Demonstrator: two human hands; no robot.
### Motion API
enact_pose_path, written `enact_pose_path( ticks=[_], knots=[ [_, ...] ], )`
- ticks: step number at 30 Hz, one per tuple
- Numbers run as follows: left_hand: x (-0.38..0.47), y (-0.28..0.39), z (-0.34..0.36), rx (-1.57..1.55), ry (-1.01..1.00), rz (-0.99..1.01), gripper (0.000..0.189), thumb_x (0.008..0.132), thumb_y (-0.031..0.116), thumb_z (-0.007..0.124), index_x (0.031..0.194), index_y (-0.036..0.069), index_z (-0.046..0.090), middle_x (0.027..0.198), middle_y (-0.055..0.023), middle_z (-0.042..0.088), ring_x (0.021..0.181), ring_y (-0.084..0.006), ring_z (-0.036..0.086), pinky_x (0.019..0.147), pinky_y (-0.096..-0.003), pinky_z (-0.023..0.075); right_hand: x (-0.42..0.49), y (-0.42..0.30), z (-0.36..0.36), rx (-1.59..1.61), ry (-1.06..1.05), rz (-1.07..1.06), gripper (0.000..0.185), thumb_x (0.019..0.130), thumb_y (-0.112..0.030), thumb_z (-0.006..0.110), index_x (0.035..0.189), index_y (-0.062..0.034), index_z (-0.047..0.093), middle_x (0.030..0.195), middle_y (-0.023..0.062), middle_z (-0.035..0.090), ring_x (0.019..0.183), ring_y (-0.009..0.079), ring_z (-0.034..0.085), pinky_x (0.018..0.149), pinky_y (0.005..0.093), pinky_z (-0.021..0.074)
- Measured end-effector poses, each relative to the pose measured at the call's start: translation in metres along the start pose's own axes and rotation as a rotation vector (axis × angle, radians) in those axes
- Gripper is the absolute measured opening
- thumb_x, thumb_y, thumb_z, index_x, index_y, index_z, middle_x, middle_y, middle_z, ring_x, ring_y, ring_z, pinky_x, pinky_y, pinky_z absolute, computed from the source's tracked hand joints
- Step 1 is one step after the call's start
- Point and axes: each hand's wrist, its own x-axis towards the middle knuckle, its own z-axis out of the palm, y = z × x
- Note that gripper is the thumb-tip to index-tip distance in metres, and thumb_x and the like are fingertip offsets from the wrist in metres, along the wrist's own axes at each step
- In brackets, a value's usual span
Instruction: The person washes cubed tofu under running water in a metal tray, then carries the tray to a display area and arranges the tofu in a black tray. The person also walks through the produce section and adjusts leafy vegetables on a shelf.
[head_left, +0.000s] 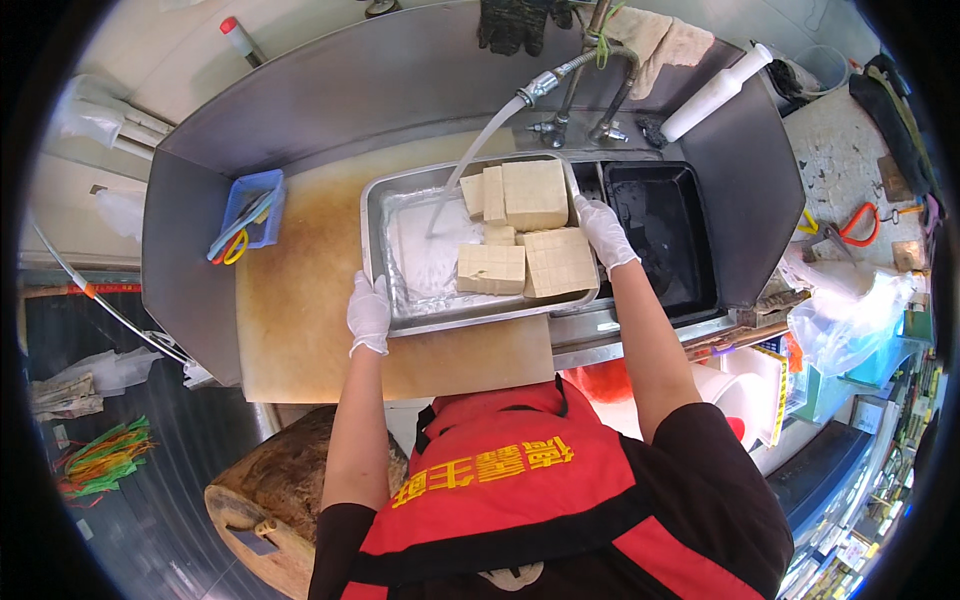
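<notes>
A rectangular stainless-steel tray (450, 322) lies slightly turned on a stained cutting board (300, 300), its right end reaching past the board. Several blocks of tofu (534, 193) sit in its right half; a chipped one (491, 268) lies nearer me. Water runs from a metal faucet hose (538, 88) into the tray's left half. My left hand (368, 309), in a thin white glove, grips the near left corner of the tray. Gloved alike, my right hand (602, 229) holds its right edge. The fingertips under the rim are hidden.
A black plastic tub (664, 240) stands right of the tray. At left is a blue basket (255, 206) with scissors. Steel splash walls (360, 90) surround the board. A white club-shaped object (716, 94) leans at the back right. Below left lies a wooden block (277, 480).
</notes>
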Motion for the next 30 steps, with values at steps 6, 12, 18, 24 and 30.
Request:
enact_pose_path(
  ticks=[6, 12, 18, 24, 30],
  knots=[
    [0.0, -0.004, 0.01, -0.028, 0.035, -0.02, 0.048, 0.095, 0.035, 0.05, 0.126, -0.001, 0.05, 0.092, -0.0273, 0.066, 0.084, -0.0436, 0.064, 0.072, -0.0493, 0.0498, -0.031, -0.042, 0.011, -0.326, 0.362, -0.595, 0.04, 0.082, -0.024, 0.063, 0.118, -0.0049, 0.058, 0.11, 0.0232, 0.061, 0.105, 0.0391, 0.058, 0.09, 0.0456, 0.046],
    [-0.003, 0.002, 0.005, -0.058, 0.047, -0.007, 0.043, 0.095, 0.033, 0.051, 0.122, -0.001, 0.052, 0.087, -0.0255, 0.067, 0.081, -0.0427, 0.064, 0.071, -0.049, 0.0497, -0.025, -0.097, 0.033, -0.548, 0.008, -0.726, 0.033, 0.081, -0.024, 0.061, 0.108, -0.0048, 0.065, 0.11, 0.0194, 0.061, 0.109, 0.0352, 0.055, 0.095, 0.0458, 0.0412],
    [-0.005, 0.008, 0.001, -0.036, 0.053, -0.024, 0.037, 0.095, 0.032, 0.051, 0.115, 0.001, 0.052, 0.084, -0.0244, 0.066, 0.079, -0.0428, 0.064, 0.069, -0.0494, 0.0491, 0.004, -0.114, 0.065, -0.812, -0.027, -0.85, 0.031, 0.08, -0.023, 0.058, 0.105, -0.0064, 0.066, 0.111, 0.017, 0.061, 0.111, 0.0338, 0.054, 0.103, 0.0483, 0.034],
    [-0.005, 0.005, 0.004, -0.049, 0.055, -0.021, 0.039, 0.095, 0.033, 0.051, 0.117, 0.0, 0.052, 0.084, -0.024, 0.066, 0.078, -0.0423, 0.064, 0.068, -0.0502, 0.049, 0.014, -0.132, 0.1, -0.942, -0.139, -1.079, 0.027, 0.077, -0.025, 0.061, 0.096, -0.0061, 0.065, 0.094, 0.0171, 0.064, 0.105, 0.0335, 0.057, 0.102, 0.0493, 0.0339],
    [-0.005, 0.006, 0.004, 0.003, 0.066, -0.016, 0.035, 0.095, 0.034, 0.051, 0.11, 0.002, 0.053, 0.078, -0.0234, 0.066, 0.074, -0.0427, 0.064, 0.066, -0.0515, 0.0486, 0.005, -0.137, 0.12, -1.338, -0.199, -1.076, 0.039, 0.071, -0.025, 0.066, 0.103, -0.0029, 0.062, 0.087, 0.0165, 0.064, 0.097, 0.0343, 0.06, 0.096, 0.048, 0.0374]
  ],
)
